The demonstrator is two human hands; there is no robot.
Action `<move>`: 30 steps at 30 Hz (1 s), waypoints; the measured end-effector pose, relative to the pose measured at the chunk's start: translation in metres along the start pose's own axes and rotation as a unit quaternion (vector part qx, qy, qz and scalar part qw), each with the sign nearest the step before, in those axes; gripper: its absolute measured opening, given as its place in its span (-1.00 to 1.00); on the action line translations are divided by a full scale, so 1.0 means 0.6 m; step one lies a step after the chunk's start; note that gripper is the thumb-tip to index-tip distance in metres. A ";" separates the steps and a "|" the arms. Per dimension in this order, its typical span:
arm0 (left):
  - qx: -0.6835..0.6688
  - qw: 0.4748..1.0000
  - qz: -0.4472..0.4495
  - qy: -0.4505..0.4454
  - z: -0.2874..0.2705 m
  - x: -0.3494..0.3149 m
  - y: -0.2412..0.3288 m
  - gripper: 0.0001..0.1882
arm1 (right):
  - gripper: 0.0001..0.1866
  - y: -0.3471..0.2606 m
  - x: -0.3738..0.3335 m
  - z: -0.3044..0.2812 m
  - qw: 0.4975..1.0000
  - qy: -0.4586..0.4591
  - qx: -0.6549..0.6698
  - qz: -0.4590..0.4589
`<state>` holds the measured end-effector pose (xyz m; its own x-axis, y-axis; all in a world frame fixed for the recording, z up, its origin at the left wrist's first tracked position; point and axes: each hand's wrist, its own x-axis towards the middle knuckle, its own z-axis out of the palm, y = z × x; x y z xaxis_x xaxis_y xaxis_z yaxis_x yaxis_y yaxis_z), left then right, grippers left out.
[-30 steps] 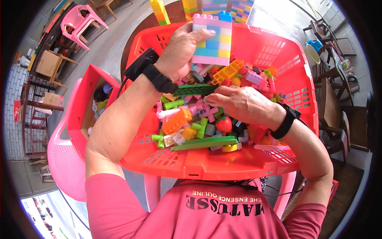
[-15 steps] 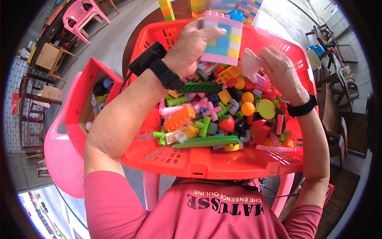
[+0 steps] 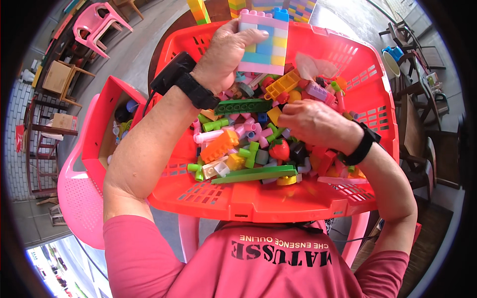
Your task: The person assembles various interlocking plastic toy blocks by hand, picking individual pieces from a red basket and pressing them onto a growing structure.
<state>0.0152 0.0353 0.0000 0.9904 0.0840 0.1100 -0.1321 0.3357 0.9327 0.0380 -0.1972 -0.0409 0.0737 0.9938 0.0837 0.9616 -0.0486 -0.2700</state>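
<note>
My left hand (image 3: 221, 54) grips a panel of stacked toy bricks (image 3: 265, 42) in pink, blue, yellow and white, holding it up over the far side of a red plastic basket (image 3: 248, 201). The thumb lies across the panel's face. My right hand (image 3: 318, 121) reaches down over the pile, fingers bent and apart, their tips against a yellow block (image 3: 274, 115). The thumb is hidden beneath the hand. A pale see-through piece (image 3: 314, 67) rests against the far right inside of the basket. Near the right fingers is a toy strawberry (image 3: 279, 149).
Loose pieces fill the basket, among them a long green strip (image 3: 253, 175) and an orange brick (image 3: 218, 145). At left, a red box (image 3: 94, 134) of toys stands on a pink chair (image 3: 82, 203). Brick towers (image 3: 198, 11) stand on the round table (image 3: 171, 25) behind.
My right hand has let go of the pale see-through piece and moved left and down into the pile. The left hand still holds the brick panel, in nearly the same place.
</note>
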 end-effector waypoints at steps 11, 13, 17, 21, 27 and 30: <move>-0.005 1.000 0.008 0.005 -0.001 0.007 -0.005 -0.74 | -0.90 0.001 -0.003 0.026 0.990 -0.069 -0.092 0.082; -0.012 1.000 -0.006 -0.004 -0.002 0.007 -0.004 -0.74 | -0.84 -0.007 0.004 0.023 0.991 -0.014 -0.111 0.069; -0.017 1.000 -0.022 -0.009 -0.002 0.006 -0.002 -0.75 | -0.72 -0.037 0.009 0.024 1.000 0.002 0.020 -0.014; -0.007 1.000 -0.015 -0.019 -0.002 0.006 0.000 -0.72 | -0.73 -0.054 0.007 0.027 0.997 -0.068 0.034 0.010; 0.001 1.000 -0.021 -0.003 0.000 0.001 0.002 -0.69 | -0.84 -0.016 0.011 0.016 0.996 0.014 -0.076 0.055; 0.006 1.000 -0.026 0.002 0.001 0.001 0.002 -0.69 | -0.79 -0.012 0.019 0.008 0.990 0.097 -0.080 0.059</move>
<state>0.0159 0.0353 0.0014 0.9957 0.0706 0.0605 -0.0805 0.3282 0.9412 0.0307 -0.1847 -0.0427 0.2227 0.9431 0.2469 0.9717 -0.1941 -0.1348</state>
